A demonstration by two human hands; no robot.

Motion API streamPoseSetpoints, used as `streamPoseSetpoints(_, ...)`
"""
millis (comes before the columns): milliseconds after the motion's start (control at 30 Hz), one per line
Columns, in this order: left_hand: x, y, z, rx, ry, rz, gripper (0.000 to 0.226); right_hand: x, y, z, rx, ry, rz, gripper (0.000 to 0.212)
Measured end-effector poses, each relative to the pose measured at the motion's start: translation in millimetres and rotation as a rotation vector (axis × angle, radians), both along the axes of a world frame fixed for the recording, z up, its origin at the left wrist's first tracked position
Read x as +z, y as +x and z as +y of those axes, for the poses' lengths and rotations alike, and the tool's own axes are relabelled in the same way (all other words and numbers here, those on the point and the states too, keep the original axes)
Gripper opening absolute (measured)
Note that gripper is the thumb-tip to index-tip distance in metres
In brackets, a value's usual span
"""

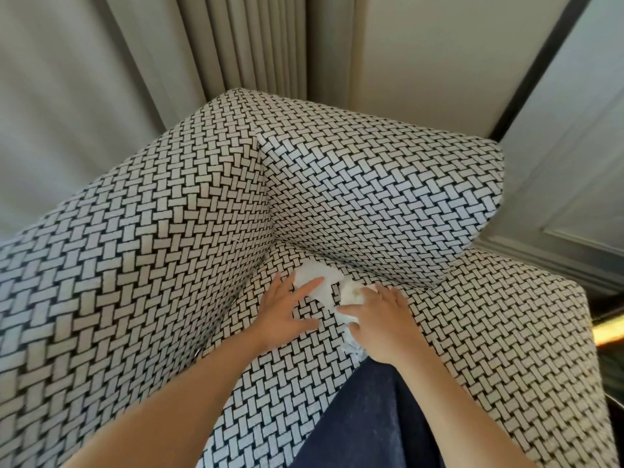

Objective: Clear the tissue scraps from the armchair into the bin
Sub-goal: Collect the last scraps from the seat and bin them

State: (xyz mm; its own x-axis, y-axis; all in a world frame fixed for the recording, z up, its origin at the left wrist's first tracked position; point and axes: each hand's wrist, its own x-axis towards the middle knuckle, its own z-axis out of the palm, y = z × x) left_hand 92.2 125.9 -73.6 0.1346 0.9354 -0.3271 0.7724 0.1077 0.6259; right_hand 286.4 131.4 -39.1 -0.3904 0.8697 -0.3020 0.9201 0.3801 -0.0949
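Head view: what do the two hands do on the armchair (169, 265)?

Left hand (287, 312) lies flat on the seat with the fingers spread. Its forefinger rests on a flat tissue (317, 276). It presses the tissue and does not pinch it.

And the other hand?

Right hand (381, 319) has the fingers curled over a crumpled tissue (353, 293), and the thumb lies against the tissue from the side. So it grips this piece. A little more white paper shows under the heel of this hand, at the edge of a dark blue cloth (364, 417).

Where are the tissue scraps on the armchair?

Both pieces are deep on the seat, close to the inner corner where the two upright padded sides of the armchair meet. The flat tissue is nearer to this corner. The crumpled tissue touches it on the right side.

What more is around the armchair?

The dark blue cloth lies on the front part of the seat, between the two forearms. The armchair fabric has a black and white woven pattern everywhere. Behind the armchair hang grey curtains (84, 79), and beside them is a pale wall (439, 55). At the right of the armchair stands a panelled door (574, 146).
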Motion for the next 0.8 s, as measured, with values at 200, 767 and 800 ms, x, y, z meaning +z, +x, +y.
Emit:
streamPoseSetpoints(200, 12.1, 21.3, 8.8, 0.107, 0.046, -0.059, 0.057, 2.7, -0.6, 2.2, 0.057, -0.009, 0.003, 0.047)
streamPoseSetpoints(767, 63.8, 23.4, -28.1, 0.472, 0.023, -0.384, 0.042, 33.6, -0.6, -15.1, 0.016, 0.043, 0.075, 0.041)
streamPoseSetpoints(800, 64.8, 23.0, -31.6, 0.483, 0.018, -0.382, 0.042, 34.3, -0.7, -16.0, 0.027, 0.013, -0.002, 0.043)
